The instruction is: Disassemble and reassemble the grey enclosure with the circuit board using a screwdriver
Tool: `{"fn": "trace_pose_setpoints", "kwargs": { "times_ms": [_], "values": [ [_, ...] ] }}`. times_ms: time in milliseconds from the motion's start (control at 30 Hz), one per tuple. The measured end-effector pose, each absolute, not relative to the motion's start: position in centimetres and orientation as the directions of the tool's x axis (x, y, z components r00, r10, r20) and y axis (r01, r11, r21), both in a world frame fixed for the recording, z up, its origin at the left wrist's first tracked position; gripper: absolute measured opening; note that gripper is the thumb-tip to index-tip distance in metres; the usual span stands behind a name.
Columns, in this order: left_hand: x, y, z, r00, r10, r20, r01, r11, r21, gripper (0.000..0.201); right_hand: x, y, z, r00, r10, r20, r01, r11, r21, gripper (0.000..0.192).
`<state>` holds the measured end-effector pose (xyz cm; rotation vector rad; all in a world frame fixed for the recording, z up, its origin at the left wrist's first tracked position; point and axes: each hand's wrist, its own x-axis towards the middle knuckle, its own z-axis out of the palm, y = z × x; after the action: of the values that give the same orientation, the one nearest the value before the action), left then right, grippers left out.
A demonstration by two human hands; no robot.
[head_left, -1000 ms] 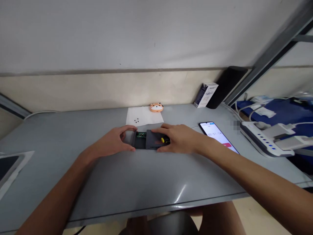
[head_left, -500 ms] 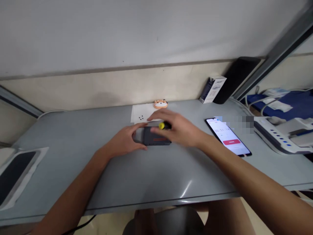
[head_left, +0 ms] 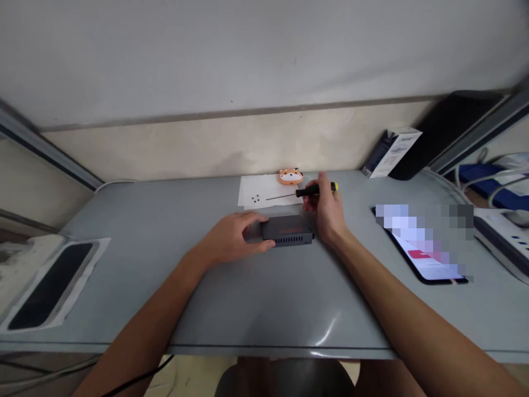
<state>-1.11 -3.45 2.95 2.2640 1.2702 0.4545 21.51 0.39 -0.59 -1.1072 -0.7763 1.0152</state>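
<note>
A small dark grey box (head_left: 288, 230) with a row of vent slots and a red mark on top lies on the grey table (head_left: 248, 298). My left hand (head_left: 233, 238) grips its left end. My right hand (head_left: 326, 212) is just right of the box and holds a thin screwdriver (head_left: 308, 191) with a black and yellow handle. Its shaft points left over a white paper sheet (head_left: 264, 191). Several tiny dark screws (head_left: 255, 198) lie on that sheet.
An orange animal-shaped item (head_left: 290, 176) sits behind the paper by the wall. A phone (head_left: 425, 251) with a lit screen lies at the right, a white box (head_left: 392, 151) and a black object (head_left: 444, 132) behind it. A dark slab on white wrapping (head_left: 52, 284) is at the left edge.
The box's cover, half off a second ago with a green board showing, now sits closed. My right hand has lifted off the box and moved back right, the screwdriver now pointing left over the paper.
</note>
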Motion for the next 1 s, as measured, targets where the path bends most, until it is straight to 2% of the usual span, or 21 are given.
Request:
{"fn": "trace_pose_setpoints", "kwargs": {
  "times_ms": [133,300,500,633,833,1000],
  "values": [
    [-1.1,-3.3,2.6,0.514,0.853,0.092,0.687,-0.474,0.551,0.043,21.4,0.0,-0.9,0.255,0.965,0.066,-0.149,0.107,-0.983,0.061],
    [-1.2,-3.0,2.3,0.493,0.867,0.071,0.690,-0.439,0.575,0.045,21.2,-0.4,-0.6,0.194,0.975,0.107,-0.023,0.114,-0.993,0.056],
    [-1.1,-3.0,2.6,0.436,0.900,0.008,0.711,-0.350,0.610,0.046,21.2,-0.6,-0.9,0.164,0.980,0.113,-0.001,0.115,-0.993,0.049],
    [-1.0,-3.1,2.6,0.423,0.906,0.015,0.711,-0.343,0.614,0.045,21.1,-0.7,-0.7,0.144,0.981,0.133,0.026,0.130,-0.991,0.048],
    [-0.7,-3.3,2.3,0.364,0.930,0.052,0.689,-0.307,0.656,0.046,21.2,-0.7,-0.3,0.188,0.980,0.070,-0.071,0.085,-0.994,0.049],
    [0.0,-3.6,2.6,0.305,0.952,0.031,0.676,-0.239,0.697,0.051,21.4,-0.6,-0.1,0.277,0.960,-0.037,-0.297,0.049,-0.954,0.051]
  ]
}}
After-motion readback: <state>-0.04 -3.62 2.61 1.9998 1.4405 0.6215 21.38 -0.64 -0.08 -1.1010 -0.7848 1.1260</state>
